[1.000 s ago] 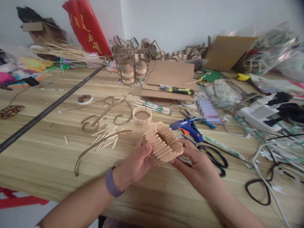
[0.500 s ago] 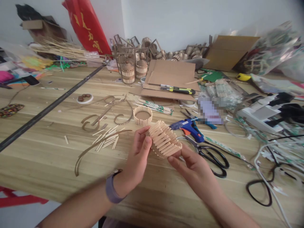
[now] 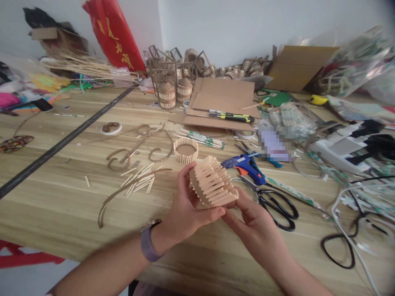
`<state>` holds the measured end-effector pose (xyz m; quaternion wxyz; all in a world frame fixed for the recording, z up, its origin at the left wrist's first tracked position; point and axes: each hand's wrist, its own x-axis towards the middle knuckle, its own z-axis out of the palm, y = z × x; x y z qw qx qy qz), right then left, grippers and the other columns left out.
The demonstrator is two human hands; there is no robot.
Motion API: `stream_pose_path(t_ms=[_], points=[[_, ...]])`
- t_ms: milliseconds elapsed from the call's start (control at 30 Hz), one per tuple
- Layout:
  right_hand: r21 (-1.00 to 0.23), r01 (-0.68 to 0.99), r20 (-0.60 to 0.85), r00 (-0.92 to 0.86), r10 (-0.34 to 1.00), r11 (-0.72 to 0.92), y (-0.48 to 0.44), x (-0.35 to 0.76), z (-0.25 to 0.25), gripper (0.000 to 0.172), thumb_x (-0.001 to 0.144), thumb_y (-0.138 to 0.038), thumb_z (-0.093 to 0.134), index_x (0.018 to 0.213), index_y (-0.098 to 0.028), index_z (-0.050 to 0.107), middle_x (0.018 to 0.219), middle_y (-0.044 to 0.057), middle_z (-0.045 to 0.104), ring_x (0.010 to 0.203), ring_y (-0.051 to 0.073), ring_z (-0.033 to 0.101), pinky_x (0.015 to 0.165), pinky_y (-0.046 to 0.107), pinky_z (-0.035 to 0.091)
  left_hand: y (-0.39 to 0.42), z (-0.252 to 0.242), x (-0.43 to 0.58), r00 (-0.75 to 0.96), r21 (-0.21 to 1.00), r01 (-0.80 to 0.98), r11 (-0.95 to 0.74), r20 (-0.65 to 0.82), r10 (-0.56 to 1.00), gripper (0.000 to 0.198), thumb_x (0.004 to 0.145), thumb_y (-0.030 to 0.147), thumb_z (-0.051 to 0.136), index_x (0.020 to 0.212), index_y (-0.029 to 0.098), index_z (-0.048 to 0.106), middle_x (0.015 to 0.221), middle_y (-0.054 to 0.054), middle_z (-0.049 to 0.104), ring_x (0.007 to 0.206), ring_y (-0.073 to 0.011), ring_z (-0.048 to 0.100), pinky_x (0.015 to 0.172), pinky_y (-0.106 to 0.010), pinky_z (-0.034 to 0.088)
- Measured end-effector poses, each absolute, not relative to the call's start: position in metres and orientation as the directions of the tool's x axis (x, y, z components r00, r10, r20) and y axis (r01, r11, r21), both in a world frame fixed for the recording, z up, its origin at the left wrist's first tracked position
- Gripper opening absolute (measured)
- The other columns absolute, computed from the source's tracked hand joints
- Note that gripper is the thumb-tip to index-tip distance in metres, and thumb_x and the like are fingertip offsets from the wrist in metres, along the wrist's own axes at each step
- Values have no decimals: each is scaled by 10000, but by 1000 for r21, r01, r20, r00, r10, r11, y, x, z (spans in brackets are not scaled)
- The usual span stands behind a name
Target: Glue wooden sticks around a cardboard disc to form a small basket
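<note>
Between both hands, above the table, is a small round basket of wooden sticks (image 3: pixel 216 183), tilted on its side with a brown band round its left end. My left hand (image 3: pixel 188 205) is closed on it from the left, fingers behind and thumb along its lower edge. My right hand (image 3: pixel 251 220) grips the right lower rim with thumb and fingers; part of those fingers is hidden. Just behind stands a similar stick ring with a brown base (image 3: pixel 185 150). Loose short sticks (image 3: pixel 140 181) and a curved brown strip (image 3: pixel 114 195) lie to the left.
A blue glue gun (image 3: pixel 247 166) and black-handled scissors (image 3: pixel 277 205) lie close to my right hand. Farther back are cardboard sheets (image 3: pixel 222 94) with a cutter (image 3: pixel 231 116) on top, and finished stick lanterns (image 3: pixel 167 94). White cables (image 3: pixel 339 213) run along the right.
The left thumb has moved down and right along the basket's lower edge, near the right thumb. The basket has turned slightly, showing more of its brown band.
</note>
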<state>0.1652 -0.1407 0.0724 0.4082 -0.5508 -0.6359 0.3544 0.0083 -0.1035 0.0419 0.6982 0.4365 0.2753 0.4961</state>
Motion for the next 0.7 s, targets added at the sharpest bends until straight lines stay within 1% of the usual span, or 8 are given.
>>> stream_pose_path(t_ms=[100, 200, 300, 367, 433, 533, 600, 700], points=[[-902, 409, 103, -104, 989, 137, -140, 166, 76, 219, 888, -388, 588, 777, -237, 700, 1080, 68, 706, 1063, 244, 636, 925, 345, 498, -103, 45, 6, 273, 916, -402, 18, 101, 957, 849, 663, 143, 850, 1324, 361, 364, 1317, -46, 523, 1206, -266, 551, 989, -377, 495], [-915, 391, 47, -135, 990, 97, -139, 169, 79, 216, 888, -383, 579, 868, -241, 741, 1241, 78, 664, 1212, 269, 572, 1021, 384, 456, -102, 47, 3, 181, 925, -349, -149, 222, 958, 848, 601, 96, 867, 1284, 336, 425, 1348, -51, 498, 1262, -292, 499, 1026, -380, 463], [-935, 350, 5, -171, 985, 65, -139, 173, 83, 248, 887, -405, 584, 949, -249, 766, 1289, 77, 653, 1251, 290, 552, 1059, 424, 434, -102, 49, 2, 172, 908, -336, -251, 321, 931, 838, 586, 61, 858, 1262, 331, 443, 1387, -42, 467, 1303, -287, 463, 1075, -367, 415], [-942, 334, -34, -196, 980, 34, -139, 176, 86, 279, 893, -433, 578, 987, -256, 773, 1300, 74, 657, 1250, 297, 560, 1066, 446, 433, -101, 49, 1, 188, 912, -348, -215, 293, 937, 833, 594, 68, 855, 1262, 338, 437, 1375, -37, 477, 1292, -278, 476, 1065, -357, 421], [-936, 353, -61, -195, 979, 12, -140, 181, 87, 328, 890, -471, 579, 1054, -255, 763, 1304, 85, 663, 1253, 306, 566, 1064, 468, 439, -98, 50, 1, 184, 919, -371, -131, 211, 960, 845, 584, 91, 869, 1261, 347, 432, 1335, -30, 506, 1260, -278, 502, 1020, -351, 454], [-886, 462, 0, -91, 996, 42, -140, 190, 85, 428, 846, -500, 626, 1175, -241, 711, 1313, 115, 658, 1246, 322, 579, 1027, 489, 477, -90, 52, 0, 141, 894, -446, -46, 120, 983, 824, 609, 167, 876, 1272, 352, 423, 1292, -28, 542, 1180, -262, 553, 932, -340, 501], [-834, 545, 75, -31, 997, 80, -139, 196, 82, 422, 813, -494, 659, 1152, -248, 710, 1310, 117, 660, 1224, 326, 598, 992, 484, 506, -83, 55, 0, 123, 858, -514, -7, 81, 989, 783, 642, 233, 863, 1284, 335, 428, 1266, -36, 565, 1134, -246, 574, 898, -334, 513], [-768, 628, 136, -25, 990, 121, -137, 203, 79, 303, 803, -496, 668, 981, -260, 736, 1264, 103, 686, 1192, 318, 619, 976, 482, 514, -74, 57, -2, 162, 811, -578, 90, 6, 987, 810, 620, 290, 880, 1300, 305, 441, 1213, -39, 601, 1111, -238, 593, 906, -332, 506]])
